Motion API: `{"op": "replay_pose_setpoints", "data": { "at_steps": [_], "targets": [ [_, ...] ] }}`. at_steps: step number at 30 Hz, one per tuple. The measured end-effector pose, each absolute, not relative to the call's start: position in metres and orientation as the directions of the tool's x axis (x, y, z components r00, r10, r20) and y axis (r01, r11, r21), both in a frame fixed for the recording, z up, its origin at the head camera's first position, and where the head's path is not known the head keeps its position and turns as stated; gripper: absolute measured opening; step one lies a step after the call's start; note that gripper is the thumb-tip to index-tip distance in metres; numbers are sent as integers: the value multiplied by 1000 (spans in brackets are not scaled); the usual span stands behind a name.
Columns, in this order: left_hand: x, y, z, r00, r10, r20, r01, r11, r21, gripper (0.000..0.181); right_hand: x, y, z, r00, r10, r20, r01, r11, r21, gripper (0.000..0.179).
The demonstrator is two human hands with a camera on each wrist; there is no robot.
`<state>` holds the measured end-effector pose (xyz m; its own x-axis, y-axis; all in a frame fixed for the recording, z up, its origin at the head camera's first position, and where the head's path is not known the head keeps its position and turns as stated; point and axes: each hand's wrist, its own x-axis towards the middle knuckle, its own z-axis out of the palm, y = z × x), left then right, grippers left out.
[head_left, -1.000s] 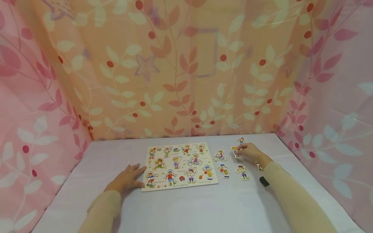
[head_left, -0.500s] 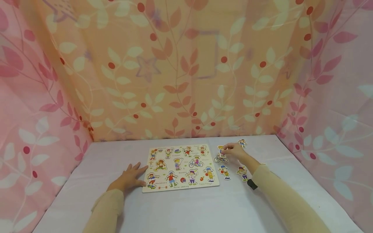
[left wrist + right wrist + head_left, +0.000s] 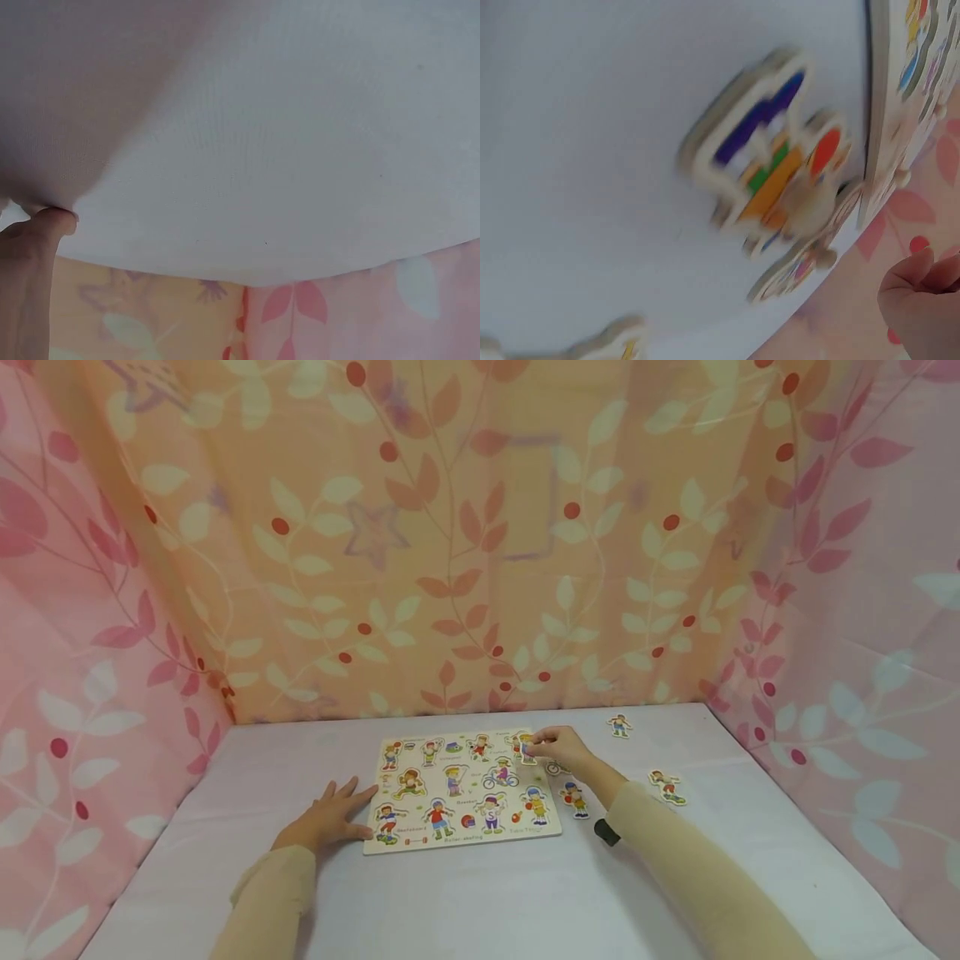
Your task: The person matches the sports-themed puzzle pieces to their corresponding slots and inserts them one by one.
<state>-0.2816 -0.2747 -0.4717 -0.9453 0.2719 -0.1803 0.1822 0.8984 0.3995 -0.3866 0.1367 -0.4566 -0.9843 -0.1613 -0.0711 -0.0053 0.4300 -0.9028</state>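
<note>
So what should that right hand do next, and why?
Probably line the held puzzle piece up with a matching outline: the right hand pinches it near the far right corner of the board, while the left hand rests at the board's left edge.

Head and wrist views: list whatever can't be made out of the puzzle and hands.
Bicycle piece: head view, partly hidden by the right hand.
Held piece: head view, partly covered by the fingers.
Board: right wrist view, cut off by the right edge.
Left hand: left wrist view, mostly cut off by the left edge.
Board lettering: head view, partly too small to read.
</note>
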Motion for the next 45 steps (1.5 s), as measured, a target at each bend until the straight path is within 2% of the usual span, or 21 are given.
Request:
{"op": "replay_pose_setpoints", "data": {
  "at_steps": [8,18,25,33,45],
  "targets": [
    [-281,-277,-472,-944,281,-174,193,896,400,89,-385,110,-461,-985,-167,-35,-34,389,-920,17],
    [-281,-276,-470,-943,272,-192,184,907,380,88,-378,79,-465,-965,-214,-148,68,341,-937,10],
    [-278,-275,-467,-945,266,-192,177,907,383,87,-372,56,-466,-958,-270,-100,-13,387,-922,12],
    [-278,-273,-467,-942,278,-190,186,900,395,87,-369,34,-473,-943,-286,-170,59,360,-931,12],
    [-281,-277,-472,-943,274,-188,188,907,376,88,-374,10,-479,-951,-256,-172,-4,568,-823,15]
  ]
}}
